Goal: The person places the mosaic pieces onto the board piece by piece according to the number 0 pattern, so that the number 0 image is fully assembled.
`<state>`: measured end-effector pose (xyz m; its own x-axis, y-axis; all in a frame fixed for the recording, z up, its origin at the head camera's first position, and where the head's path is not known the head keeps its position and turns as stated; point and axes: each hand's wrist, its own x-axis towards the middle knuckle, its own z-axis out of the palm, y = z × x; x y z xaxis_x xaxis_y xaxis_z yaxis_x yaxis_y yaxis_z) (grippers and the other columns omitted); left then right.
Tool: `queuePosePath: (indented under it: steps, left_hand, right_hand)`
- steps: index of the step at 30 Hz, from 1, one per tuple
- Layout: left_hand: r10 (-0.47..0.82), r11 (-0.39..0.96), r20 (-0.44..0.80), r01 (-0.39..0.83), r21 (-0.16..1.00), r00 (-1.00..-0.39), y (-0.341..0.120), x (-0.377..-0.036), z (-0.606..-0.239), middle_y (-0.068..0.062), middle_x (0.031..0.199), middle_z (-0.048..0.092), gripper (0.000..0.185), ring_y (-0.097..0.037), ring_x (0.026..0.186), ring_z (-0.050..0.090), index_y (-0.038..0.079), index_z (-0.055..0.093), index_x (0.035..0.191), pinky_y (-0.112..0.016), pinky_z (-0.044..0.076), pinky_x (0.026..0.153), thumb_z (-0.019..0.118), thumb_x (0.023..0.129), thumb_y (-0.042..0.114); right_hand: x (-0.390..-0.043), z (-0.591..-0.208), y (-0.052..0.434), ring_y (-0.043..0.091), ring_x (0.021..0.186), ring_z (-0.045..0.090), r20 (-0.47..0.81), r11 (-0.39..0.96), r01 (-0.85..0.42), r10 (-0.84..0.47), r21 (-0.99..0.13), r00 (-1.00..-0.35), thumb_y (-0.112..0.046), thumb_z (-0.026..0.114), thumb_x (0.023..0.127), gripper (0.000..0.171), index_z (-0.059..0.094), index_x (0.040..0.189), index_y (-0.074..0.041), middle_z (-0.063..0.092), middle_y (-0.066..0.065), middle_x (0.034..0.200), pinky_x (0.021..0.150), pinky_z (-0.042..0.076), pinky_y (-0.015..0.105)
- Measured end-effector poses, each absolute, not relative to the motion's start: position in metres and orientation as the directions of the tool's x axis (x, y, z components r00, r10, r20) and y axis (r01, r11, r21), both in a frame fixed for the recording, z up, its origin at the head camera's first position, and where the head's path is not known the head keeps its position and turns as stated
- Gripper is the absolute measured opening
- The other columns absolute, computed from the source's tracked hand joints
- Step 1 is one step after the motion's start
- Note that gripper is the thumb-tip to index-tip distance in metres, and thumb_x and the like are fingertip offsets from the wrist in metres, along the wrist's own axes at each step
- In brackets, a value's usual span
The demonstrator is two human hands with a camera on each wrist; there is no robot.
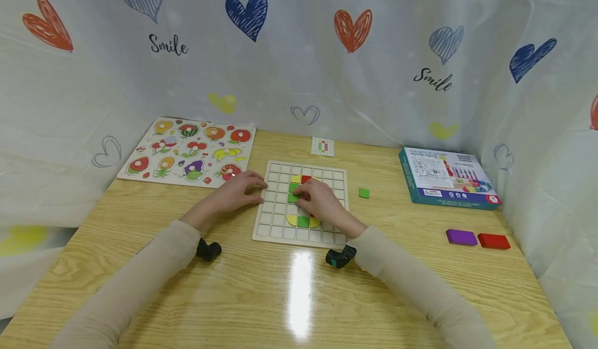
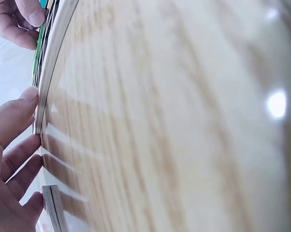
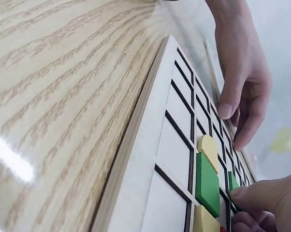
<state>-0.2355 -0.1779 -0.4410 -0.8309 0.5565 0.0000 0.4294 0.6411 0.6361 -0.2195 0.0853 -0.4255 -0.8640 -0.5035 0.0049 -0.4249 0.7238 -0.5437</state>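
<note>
A wooden grid board (image 1: 275, 230) lies on the table with yellow, green and red tiles in its middle cells. My right hand (image 1: 322, 201) is over these cells, thumb and curled fingers pinching a green tile (image 3: 233, 182) at the board. Nearer the front, another green tile (image 3: 208, 186) sits flat between yellow rounded pieces (image 3: 209, 149). A red tile (image 1: 306, 179) shows at the top of the pattern; part of the rest is hidden under the right hand. At the board's left edge, my left hand (image 1: 235, 190) touches the rim with extended fingertips.
One loose green tile (image 1: 364, 193) lies right of the board. Behind it is a small pattern card (image 1: 323, 146). A fruit puzzle board (image 1: 205, 154) is at the back left, a game box (image 1: 453, 175) at the back right. Purple (image 1: 461, 237) and red (image 1: 494, 241) blocks lie before the box.
</note>
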Motion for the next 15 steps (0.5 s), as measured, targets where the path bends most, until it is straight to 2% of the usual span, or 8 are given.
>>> queuePosePath:
  steps: [8, 15]
  left_hand:
    - [0.559, 0.634, 0.011, 0.437, 0.638, -0.829, -0.179, -0.236, -0.442, -0.012, 0.129, 0.055, 0.036, -0.028, 0.122, 0.05, 0.004, 0.066, 0.122, -0.046, 0.04, 0.105, 0.071, 0.091, 0.021]
    - [0.563, 0.628, 0.018, 0.441, 0.641, -0.826, -0.179, -0.236, -0.442, -0.012, 0.129, 0.055, 0.035, -0.028, 0.122, 0.05, 0.004, 0.066, 0.121, -0.046, 0.04, 0.105, 0.071, 0.091, 0.021]
  right_hand:
    - [-0.218, -0.427, 0.086, 0.013, 0.079, 0.054, 0.027, 0.709, -0.434, -0.507, -0.556, -0.862, -0.011, 0.069, 0.091, 0.021, 0.073, 0.111, -0.006, 0.062, 0.004, 0.096, 0.068, 0.045, 0.027]
    - [-0.216, -0.428, 0.097, 0.013, 0.088, 0.06, 0.056, 0.651, -0.397, -0.478, -0.647, -0.876, -0.016, 0.068, 0.093, 0.022, 0.073, 0.113, -0.008, 0.065, 0.001, 0.1, 0.078, 0.051, 0.028]
